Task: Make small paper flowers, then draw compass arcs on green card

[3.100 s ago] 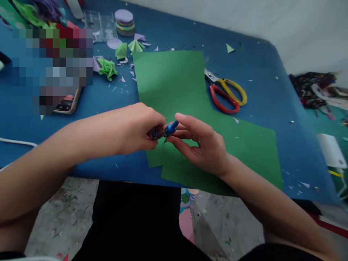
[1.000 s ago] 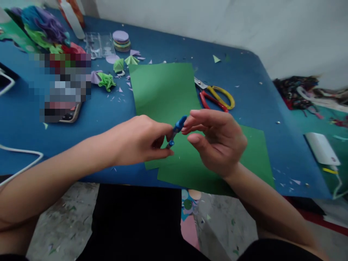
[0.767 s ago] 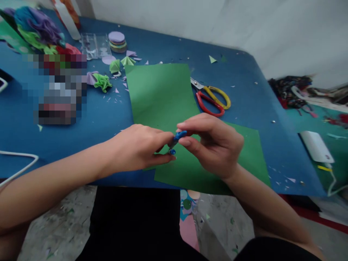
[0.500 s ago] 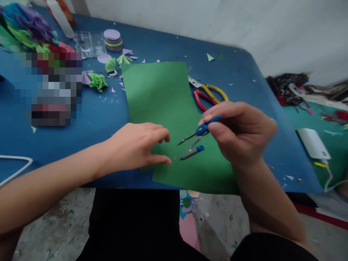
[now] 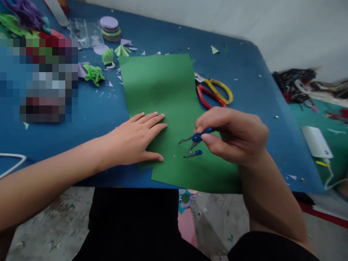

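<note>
A large green sheet of paper [image 5: 160,87] lies on the blue table, its lower part near the front edge. My left hand [image 5: 140,139] rests flat over the sheet's left side, fingers spread and holding nothing. Between thumb and fingers of my right hand [image 5: 236,134] is the top of a blue-and-silver drawing compass [image 5: 196,137]. Its two legs point left and down over the paper; whether either tip touches it I cannot tell. Just beyond my right hand lie scissors [image 5: 214,92] with one yellow and one red handle, beside the sheet's right edge.
At the back left stand a stack of round paper discs [image 5: 109,27] and a clear plastic box [image 5: 86,32]. Folded green paper pieces [image 5: 94,74] and scraps lie near them. A white power bank [image 5: 317,142] with a cable sits at the right.
My left hand has gone from curled fingers above the paper to lying flat with fingers spread. My right hand has shifted slightly left and the compass has turned a little.
</note>
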Action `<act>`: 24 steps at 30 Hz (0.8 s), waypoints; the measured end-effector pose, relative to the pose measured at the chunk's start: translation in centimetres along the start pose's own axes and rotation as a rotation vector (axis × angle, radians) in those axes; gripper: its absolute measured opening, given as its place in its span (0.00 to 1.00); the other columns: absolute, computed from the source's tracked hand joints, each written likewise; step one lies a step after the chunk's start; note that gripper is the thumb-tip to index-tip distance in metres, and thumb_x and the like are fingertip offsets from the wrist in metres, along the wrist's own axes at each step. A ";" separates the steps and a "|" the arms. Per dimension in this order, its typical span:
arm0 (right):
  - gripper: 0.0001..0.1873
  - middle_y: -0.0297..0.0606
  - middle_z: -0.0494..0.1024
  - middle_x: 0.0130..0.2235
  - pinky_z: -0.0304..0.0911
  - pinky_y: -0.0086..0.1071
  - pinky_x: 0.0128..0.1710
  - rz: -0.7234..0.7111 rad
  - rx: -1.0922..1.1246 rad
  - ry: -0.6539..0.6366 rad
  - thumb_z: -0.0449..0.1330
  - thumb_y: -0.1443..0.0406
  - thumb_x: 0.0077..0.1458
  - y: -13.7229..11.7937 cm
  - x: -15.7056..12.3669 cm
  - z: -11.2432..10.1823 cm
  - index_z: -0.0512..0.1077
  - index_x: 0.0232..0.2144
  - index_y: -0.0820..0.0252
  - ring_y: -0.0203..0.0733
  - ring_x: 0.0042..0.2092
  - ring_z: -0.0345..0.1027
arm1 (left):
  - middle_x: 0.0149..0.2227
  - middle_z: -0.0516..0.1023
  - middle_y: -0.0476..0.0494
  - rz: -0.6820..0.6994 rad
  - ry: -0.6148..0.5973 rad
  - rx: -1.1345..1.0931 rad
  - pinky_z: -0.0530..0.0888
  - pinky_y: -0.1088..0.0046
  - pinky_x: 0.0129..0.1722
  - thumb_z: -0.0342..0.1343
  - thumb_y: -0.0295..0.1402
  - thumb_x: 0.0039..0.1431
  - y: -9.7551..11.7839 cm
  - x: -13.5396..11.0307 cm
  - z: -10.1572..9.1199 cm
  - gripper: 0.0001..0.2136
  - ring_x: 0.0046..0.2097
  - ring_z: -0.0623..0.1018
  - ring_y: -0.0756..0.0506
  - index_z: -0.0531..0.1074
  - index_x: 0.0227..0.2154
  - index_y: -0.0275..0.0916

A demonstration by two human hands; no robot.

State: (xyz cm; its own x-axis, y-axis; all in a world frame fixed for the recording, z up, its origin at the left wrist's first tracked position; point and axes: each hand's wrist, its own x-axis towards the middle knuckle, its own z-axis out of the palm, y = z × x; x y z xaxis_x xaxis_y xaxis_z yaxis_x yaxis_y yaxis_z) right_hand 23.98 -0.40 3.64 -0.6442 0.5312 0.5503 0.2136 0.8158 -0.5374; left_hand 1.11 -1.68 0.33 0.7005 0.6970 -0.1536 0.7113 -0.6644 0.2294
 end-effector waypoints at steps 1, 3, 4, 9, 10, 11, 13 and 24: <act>0.08 0.31 0.71 0.30 0.66 0.26 0.26 -0.015 -0.001 0.005 0.57 0.73 0.52 -0.1 0.0 0.1 0.67 0.34 0.56 0.32 0.29 0.68 | 0.68 0.48 0.35 -0.001 -0.002 0.001 0.51 0.59 0.64 0.51 0.56 0.56 0.0 0.0 0.0 0.39 0.67 0.52 0.36 0.55 0.62 0.35; 0.09 0.31 0.71 0.30 0.66 0.26 0.25 -0.049 -0.011 0.002 0.58 0.73 0.52 -0.3 0.0 0.2 0.67 0.34 0.56 0.32 0.29 0.68 | 0.68 0.48 0.35 -0.002 -0.005 0.002 0.51 0.59 0.64 0.51 0.56 0.56 0.0 0.0 -0.1 0.38 0.67 0.52 0.36 0.55 0.63 0.35; 0.09 0.31 0.71 0.29 0.66 0.26 0.25 -0.060 -0.024 -0.008 0.58 0.74 0.51 -0.4 0.0 0.2 0.67 0.34 0.56 0.32 0.29 0.68 | 0.68 0.48 0.35 -0.002 -0.007 0.001 0.51 0.59 0.64 0.51 0.56 0.56 0.0 0.0 -0.1 0.38 0.67 0.52 0.36 0.55 0.63 0.36; 0.08 0.31 0.72 0.28 0.67 0.26 0.25 -0.045 -0.081 -0.037 0.58 0.72 0.52 -1.0 0.1 0.3 0.67 0.33 0.54 0.33 0.28 0.69 | 0.68 0.48 0.35 -0.004 -0.014 -0.007 0.50 0.58 0.64 0.51 0.56 0.56 0.0 0.0 -0.1 0.38 0.68 0.52 0.36 0.55 0.63 0.35; 0.07 0.31 0.72 0.28 0.68 0.26 0.25 -0.042 -0.080 -0.037 0.58 0.72 0.52 -1.1 0.1 0.3 0.67 0.33 0.54 0.33 0.28 0.69 | 0.68 0.48 0.36 -0.004 -0.011 -0.008 0.50 0.58 0.64 0.50 0.56 0.56 0.0 0.0 -0.1 0.38 0.68 0.52 0.36 0.55 0.63 0.36; 0.07 0.31 0.73 0.28 0.68 0.26 0.25 -0.043 -0.078 -0.040 0.58 0.71 0.52 -1.1 0.0 0.3 0.68 0.33 0.54 0.33 0.28 0.69 | 0.68 0.48 0.36 -0.003 -0.008 -0.009 0.50 0.58 0.64 0.50 0.56 0.56 0.0 0.0 0.0 0.38 0.67 0.52 0.36 0.55 0.63 0.36; 0.07 0.31 0.73 0.28 0.68 0.26 0.25 -0.043 -0.074 -0.047 0.58 0.71 0.52 -1.1 0.0 0.2 0.68 0.32 0.54 0.34 0.28 0.69 | 0.68 0.48 0.37 0.001 -0.001 -0.011 0.50 0.59 0.64 0.50 0.56 0.57 0.0 0.0 0.0 0.37 0.67 0.52 0.36 0.55 0.62 0.36; 0.11 0.30 0.76 0.30 0.70 0.25 0.26 -0.110 -0.088 -0.007 0.59 0.73 0.51 -0.8 0.0 0.3 0.70 0.35 0.52 0.33 0.28 0.71 | 0.68 0.48 0.36 -0.004 -0.007 0.003 0.50 0.60 0.64 0.50 0.56 0.56 0.0 0.0 0.0 0.38 0.68 0.51 0.37 0.54 0.63 0.36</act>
State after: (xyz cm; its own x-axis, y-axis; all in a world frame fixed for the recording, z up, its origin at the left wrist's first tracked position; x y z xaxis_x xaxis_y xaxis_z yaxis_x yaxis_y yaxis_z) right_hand 23.59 -1.16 3.86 -0.6722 0.4365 0.5980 0.2054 0.8860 -0.4158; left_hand 1.09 -1.71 0.36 0.6980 0.6978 -0.1611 0.7143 -0.6624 0.2257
